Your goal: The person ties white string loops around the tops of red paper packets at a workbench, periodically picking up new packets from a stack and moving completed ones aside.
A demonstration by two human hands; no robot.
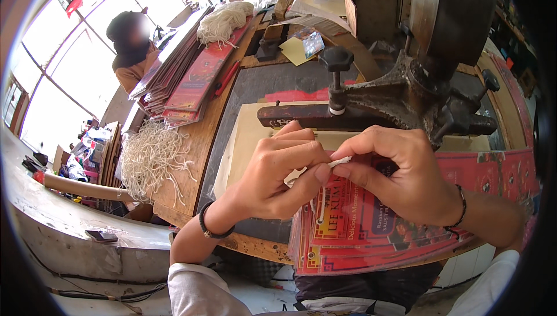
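Between the fingertips of both hands runs a thin white cord (341,161). My left hand (284,171) pinches it with thumb and forefinger, the other fingers curled. My right hand (400,171) has its thumb and forefinger closed on the cord's other part, close to the left fingertips. A length of cord hangs below my left thumb, over the corner of a stack of red printed plastic-covered sheets (354,262). That stack lies under my hands at the table's front edge. Whether the cord passes through the top sheet's corner hole cannot be made out.
A heavy metal press (412,89) with black knobs (336,60) stands beyond my hands. At left are a heap of cut white cords (154,162), a pile of red printed boards (200,81) and a cord bundle (225,21). A person (130,46) is near the window.
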